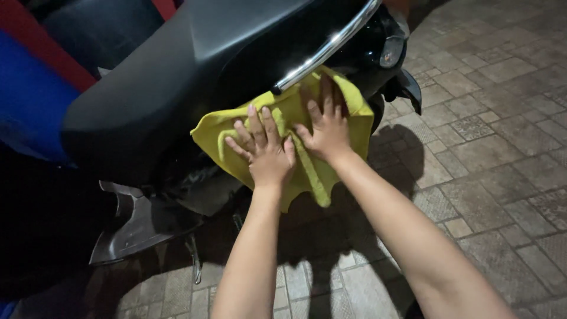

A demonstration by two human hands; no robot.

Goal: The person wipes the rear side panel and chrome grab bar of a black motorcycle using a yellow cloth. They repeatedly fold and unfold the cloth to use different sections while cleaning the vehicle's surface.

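— Cloth (292, 127)?
— Yellow, spread on black scooter (195, 71) side, below chrome rail (325, 50).
— Hands?
— Left hand (267, 155), right hand (328, 131): both flat, fingers splayed, pressing cloth, grasping nothing.
— Ground?
— Paving stones (496, 147).

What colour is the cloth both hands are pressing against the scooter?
The cloth is bright yellow, shown best in the head view, the only one.

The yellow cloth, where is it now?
In the head view, the yellow cloth lies centre frame against the scooter's side, under both hands, just below the chrome rail.
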